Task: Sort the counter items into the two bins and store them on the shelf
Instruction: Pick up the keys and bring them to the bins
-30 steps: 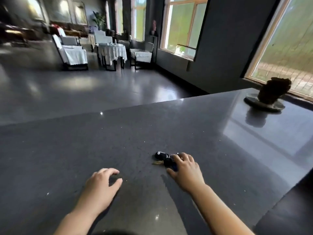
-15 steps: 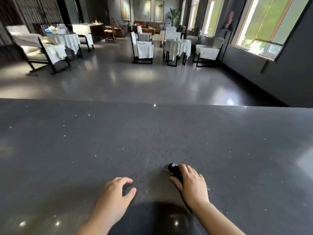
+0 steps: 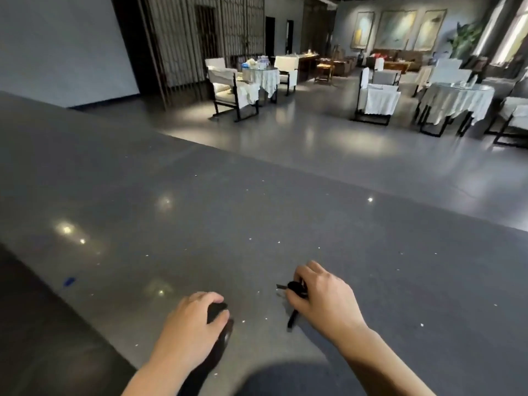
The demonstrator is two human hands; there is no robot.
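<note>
My right hand (image 3: 324, 300) is closed around a bunch of black keys (image 3: 295, 288) just above the dark speckled counter (image 3: 200, 224); a key tip pokes out to the left and a dark strap hangs below my fingers. My left hand (image 3: 191, 327) lies over a small black object (image 3: 218, 310) on the counter near the front edge, fingers curled over its top; most of the object is hidden. No bins or shelf are in view.
A small blue mark (image 3: 69, 281) sits on the counter's left edge, where a lower dark surface begins. Beyond the counter lies a glossy floor with white-draped tables (image 3: 454, 101) and chairs (image 3: 231, 90).
The view has swung to the left across the room. My right hand has closed on the keys and raised them a little. My left hand now covers a black object.
</note>
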